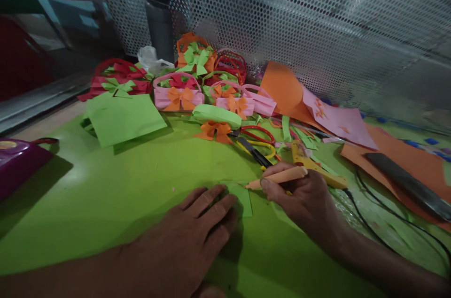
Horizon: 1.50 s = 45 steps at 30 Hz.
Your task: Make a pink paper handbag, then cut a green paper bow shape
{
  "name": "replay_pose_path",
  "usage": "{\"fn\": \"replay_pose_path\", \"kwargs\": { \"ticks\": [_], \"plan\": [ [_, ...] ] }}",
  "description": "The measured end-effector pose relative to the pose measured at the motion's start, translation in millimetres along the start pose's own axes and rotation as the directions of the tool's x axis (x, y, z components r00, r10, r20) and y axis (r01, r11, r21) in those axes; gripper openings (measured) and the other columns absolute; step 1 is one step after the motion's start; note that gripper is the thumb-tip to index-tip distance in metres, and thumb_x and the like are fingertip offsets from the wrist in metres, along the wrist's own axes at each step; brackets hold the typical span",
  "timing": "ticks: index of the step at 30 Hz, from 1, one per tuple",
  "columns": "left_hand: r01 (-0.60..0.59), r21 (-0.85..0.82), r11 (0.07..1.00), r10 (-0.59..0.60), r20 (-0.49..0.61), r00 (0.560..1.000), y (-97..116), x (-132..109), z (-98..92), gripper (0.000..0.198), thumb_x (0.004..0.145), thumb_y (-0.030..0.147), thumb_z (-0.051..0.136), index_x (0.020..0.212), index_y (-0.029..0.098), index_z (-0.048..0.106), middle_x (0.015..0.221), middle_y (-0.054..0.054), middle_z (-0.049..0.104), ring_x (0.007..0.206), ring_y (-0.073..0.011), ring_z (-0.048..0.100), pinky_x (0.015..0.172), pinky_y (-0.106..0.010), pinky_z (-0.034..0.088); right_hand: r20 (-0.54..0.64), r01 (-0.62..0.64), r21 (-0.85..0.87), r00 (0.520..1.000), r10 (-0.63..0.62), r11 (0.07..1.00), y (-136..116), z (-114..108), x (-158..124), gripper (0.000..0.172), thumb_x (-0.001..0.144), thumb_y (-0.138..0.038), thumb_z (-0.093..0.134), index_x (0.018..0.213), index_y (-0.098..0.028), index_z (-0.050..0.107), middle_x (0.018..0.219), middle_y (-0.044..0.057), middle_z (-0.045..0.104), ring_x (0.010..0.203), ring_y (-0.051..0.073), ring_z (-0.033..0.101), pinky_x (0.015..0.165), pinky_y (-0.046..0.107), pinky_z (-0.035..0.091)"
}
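Flat on the table, a small piece of green paper (243, 202) lies partly under the fingers of my left hand (197, 232). Those fingers are stretched out and pressed down on it. My right hand (306, 199) grips a peach-orange marker (285, 176), slanted, with its tip at the paper's upper right part. Just beyond it are scissors (264, 134) with red and yellow handles and a black utility knife (252, 149). A yellow glue gun (327, 173) lies behind my right hand. An orange paper bow (215, 132) sits farther back, beside a curled green paper strip (218, 115).
Several paper baskets with bows, one pink (162, 99), stand at the back near a dark bottle (159, 21). Green sheets (127, 117) lie left, near a purple object (21, 162). Orange sheets (282, 87), a dark flat bar (405, 183) and a black cord (369, 230) lie right.
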<state>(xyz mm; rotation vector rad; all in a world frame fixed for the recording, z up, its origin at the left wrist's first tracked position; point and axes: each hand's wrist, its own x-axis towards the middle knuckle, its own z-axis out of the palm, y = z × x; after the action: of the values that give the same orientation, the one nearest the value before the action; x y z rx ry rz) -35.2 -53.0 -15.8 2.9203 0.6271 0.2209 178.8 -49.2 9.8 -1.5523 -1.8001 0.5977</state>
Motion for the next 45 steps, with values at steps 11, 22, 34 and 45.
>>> {"fn": "replay_pose_path", "kwargs": {
  "ticks": [11,22,34,45],
  "plan": [
    [0.032,-0.054,0.998,-0.03,0.046,0.999,1,-2,-2.0,0.071,0.08,0.064,0.031,0.127,0.013,0.047,0.135,-0.014,0.044,0.123,-0.0321,0.037,0.1,-0.045,0.027,-0.027,0.022,-0.009,0.999,-0.022,1.0,-6,-2,-2,0.014,0.072,-0.011,0.057,0.061,-0.019,0.063,0.056,-0.003,0.062,0.049,0.011,0.056,0.043,0.019,0.044],
    [0.056,-0.019,0.998,-0.056,0.03,0.998,3,-1,-9.8,0.066,0.08,0.061,0.038,0.125,0.015,0.048,0.134,-0.011,0.046,0.12,-0.0309,0.041,0.1,-0.045,0.029,-0.063,0.063,0.049,0.996,-0.06,0.997,-5,7,-3,0.01,0.073,-0.016,0.059,0.065,-0.019,0.064,0.059,-0.001,0.066,0.052,0.013,0.06,0.045,0.02,0.046],
    [-0.004,-0.017,1.0,0.004,0.001,1.0,0,-1,-6.3,0.067,0.081,0.061,0.035,0.125,0.013,0.049,0.132,-0.013,0.047,0.119,-0.0316,0.041,0.1,-0.045,0.028,0.015,0.075,0.018,0.997,-0.075,0.997,-2,7,1,0.01,0.075,-0.016,0.058,0.067,-0.017,0.064,0.06,-0.002,0.063,0.051,0.01,0.056,0.046,0.019,0.043],
    [0.054,-0.086,0.995,-0.049,0.05,0.998,2,1,-11.0,0.069,0.08,0.063,0.034,0.127,0.014,0.048,0.135,-0.013,0.045,0.122,-0.031,0.038,0.102,-0.045,0.026,0.026,0.044,-0.05,0.999,-0.042,0.998,1,2,-3,0.012,0.075,-0.014,0.056,0.065,-0.017,0.063,0.06,-0.002,0.062,0.054,0.012,0.058,0.046,0.019,0.042]
  ]
}}
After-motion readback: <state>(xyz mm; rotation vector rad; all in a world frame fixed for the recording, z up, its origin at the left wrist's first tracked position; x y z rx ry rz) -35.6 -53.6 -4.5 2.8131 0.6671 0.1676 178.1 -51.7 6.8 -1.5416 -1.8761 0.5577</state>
